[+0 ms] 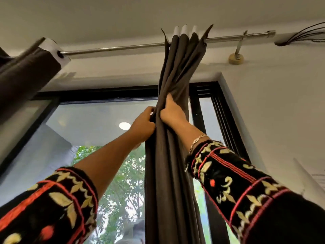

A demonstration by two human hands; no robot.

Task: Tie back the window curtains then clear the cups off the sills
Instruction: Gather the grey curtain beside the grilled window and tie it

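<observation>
Grip: left hand and right hand clutch gathered dark curtain, folds bunched tight below rod at 12 o'clock, presumably readied for tying back.

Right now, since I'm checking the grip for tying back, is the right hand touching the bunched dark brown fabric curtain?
Touching. The head view shows the right hand gripping the bunched dark brown fabric curtain.

Black sleeves, red-cream embroidery, gold bracelet
</observation>
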